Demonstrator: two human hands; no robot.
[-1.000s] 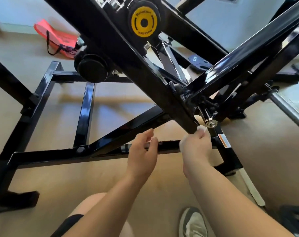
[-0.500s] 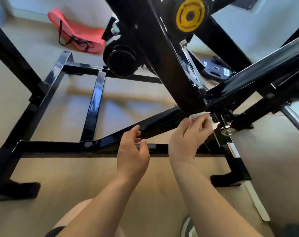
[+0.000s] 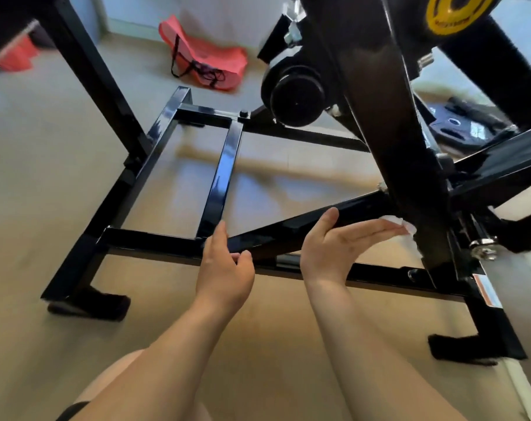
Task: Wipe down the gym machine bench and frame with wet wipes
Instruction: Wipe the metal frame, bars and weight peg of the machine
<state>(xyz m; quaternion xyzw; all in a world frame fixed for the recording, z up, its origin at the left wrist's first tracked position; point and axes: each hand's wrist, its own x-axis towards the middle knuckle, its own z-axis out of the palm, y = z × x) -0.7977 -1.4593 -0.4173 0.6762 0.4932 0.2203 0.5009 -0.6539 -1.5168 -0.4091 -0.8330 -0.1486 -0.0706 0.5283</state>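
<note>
The job looks midway — the work is on the frame [image 3: 218, 180], with the low bars near the floor unwiped for now as far as one can judge, and no bench in view. The right hand [image 3: 343, 241] reaches forward, palm turned inward, fingers flat and extended, pressing a white wipe [image 3: 405, 224] against the slanted post [image 3: 391, 147]. The left hand [image 3: 224, 268] hovers just before the diagonal bar [image 3: 319, 221], fingers loosely curled, holding nothing.
</note>
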